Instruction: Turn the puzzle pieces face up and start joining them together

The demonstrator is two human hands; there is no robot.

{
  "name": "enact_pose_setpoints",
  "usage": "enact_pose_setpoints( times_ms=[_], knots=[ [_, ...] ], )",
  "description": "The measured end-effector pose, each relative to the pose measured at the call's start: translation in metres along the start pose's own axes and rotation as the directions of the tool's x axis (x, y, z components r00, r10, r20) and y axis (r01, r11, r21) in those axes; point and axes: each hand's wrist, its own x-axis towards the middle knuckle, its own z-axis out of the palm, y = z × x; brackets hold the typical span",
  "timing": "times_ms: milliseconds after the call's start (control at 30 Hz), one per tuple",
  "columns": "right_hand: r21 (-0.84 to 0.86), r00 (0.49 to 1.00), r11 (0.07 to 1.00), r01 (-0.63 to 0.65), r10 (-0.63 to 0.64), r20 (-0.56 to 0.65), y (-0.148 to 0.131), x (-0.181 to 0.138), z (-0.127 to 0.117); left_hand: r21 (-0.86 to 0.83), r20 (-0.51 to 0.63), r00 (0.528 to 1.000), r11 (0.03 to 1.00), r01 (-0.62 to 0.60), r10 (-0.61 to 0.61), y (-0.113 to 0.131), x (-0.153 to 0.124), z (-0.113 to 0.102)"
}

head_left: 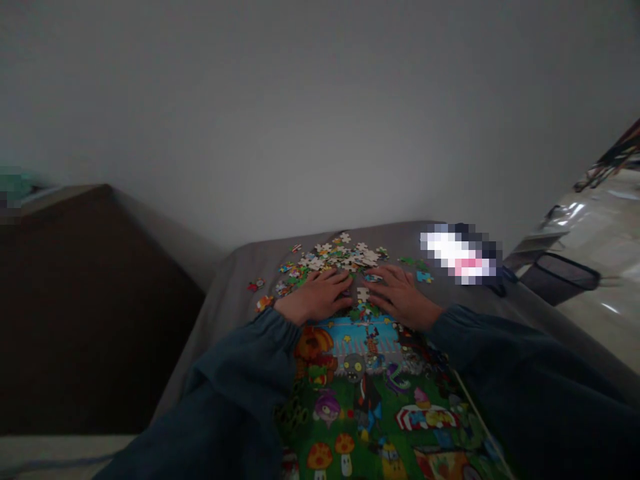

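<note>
A partly assembled jigsaw puzzle (345,400) with cartoon zombies, mushrooms and a blue fence scene stretches toward me. At its far end lies a heap of loose puzzle pieces (345,253), many with pale backs up. My left hand (320,293) rests palm down at the heap's near left side, fingers stretched out. Opposite it, my right hand (403,298) lies flat with its fingers apart, touching pieces at the near right. Between the two hands sits a pale puzzle piece (363,294). What lies under my palms is hidden.
Grey cloth (225,300) covers the surface under the puzzle. Stray pieces (257,285) lie left, and a blue piece (425,276) right. A blurred-out object (463,253) stands at the far right. A dark cabinet (90,307) borders the left, a wall (300,133) the back.
</note>
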Motion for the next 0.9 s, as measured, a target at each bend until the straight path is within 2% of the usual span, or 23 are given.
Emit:
enact_pose_setpoints(
  times_ms=[100,300,400,500,600,700,800,900],
  knots=[
    [0.058,1.0,0.998,-0.017,0.017,0.007,0.0,0.001,0.0,0.002,0.014,1.0,1.0,-0.004,0.004,0.001,-0.001,0.0],
    [0.227,0.994,0.971,-0.076,0.092,-0.06,0.0,0.004,-0.007,-0.01,0.015,1.0,1.0,-0.005,0.005,0.002,-0.002,-0.003],
    [0.2,0.985,0.977,-0.068,0.097,-0.141,0.003,0.003,-0.008,-0.019,0.025,1.0,1.0,-0.003,0.003,0.003,-0.003,-0.005],
    [0.137,0.985,0.989,-0.049,0.07,-0.156,0.006,0.002,-0.009,-0.022,0.036,0.999,1.0,0.005,-0.004,0.004,-0.003,-0.007],
    [0.041,0.975,0.988,-0.147,0.152,-0.161,0.013,0.0,-0.01,-0.023,0.042,0.999,1.0,0.006,-0.005,0.004,-0.003,-0.009],
    [-0.028,0.96,0.966,-0.255,0.25,-0.123,0.021,-0.003,-0.007,-0.023,0.044,0.999,1.0,0.002,-0.001,0.003,-0.003,-0.008],
    [-0.021,0.958,0.96,-0.279,0.277,-0.07,0.027,-0.004,-0.004,-0.025,0.043,0.999,1.0,-0.002,0.003,0.001,-0.001,-0.007],
    [0.05,0.956,0.958,-0.283,0.286,-0.065,0.029,-0.003,-0.004,-0.031,0.037,0.999,1.0,-0.004,0.005,-0.001,0.0,-0.005]
  ],
)
